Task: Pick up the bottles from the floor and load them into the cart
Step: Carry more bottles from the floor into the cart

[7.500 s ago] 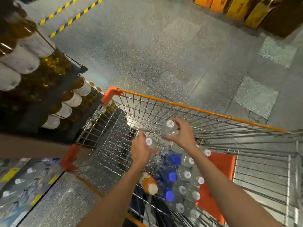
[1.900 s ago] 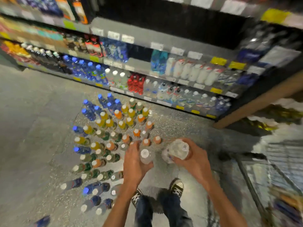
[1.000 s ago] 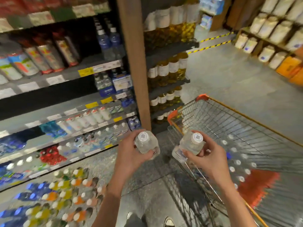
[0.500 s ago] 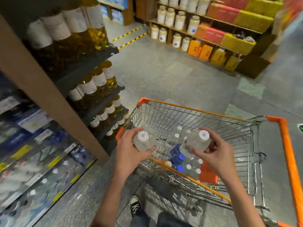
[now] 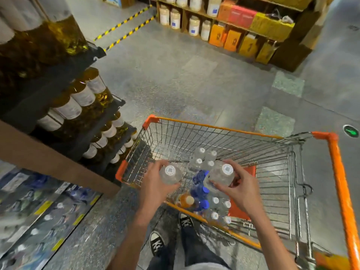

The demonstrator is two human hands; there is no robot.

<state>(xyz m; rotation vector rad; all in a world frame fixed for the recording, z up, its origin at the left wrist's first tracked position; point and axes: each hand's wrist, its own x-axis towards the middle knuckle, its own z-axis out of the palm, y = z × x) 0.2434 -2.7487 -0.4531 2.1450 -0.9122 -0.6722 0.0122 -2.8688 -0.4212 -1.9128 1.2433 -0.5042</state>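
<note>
My left hand (image 5: 155, 187) grips a clear white-capped bottle (image 5: 170, 173) above the near left corner of the cart (image 5: 224, 127). My right hand (image 5: 238, 187) grips a second clear white-capped bottle (image 5: 223, 174) over the cart's inside. The wire cart has an orange rim and holds several bottles: clear ones with white caps (image 5: 202, 158), blue-capped ones (image 5: 200, 189) and an orange one (image 5: 186, 200). The bottles on the floor are out of view.
A shelf of yellow oil bottles (image 5: 85, 98) stands close to the cart's left side, with a brown upright (image 5: 48, 158). Lower drink shelves (image 5: 39, 215) lie at the bottom left. Across the grey floor stands a shelf of jars and orange boxes (image 5: 224, 26). My feet (image 5: 155, 242) are beside the cart.
Both hands have carried their bottles from beside the shelf to over the cart. The view has tilted further down onto the cart.
</note>
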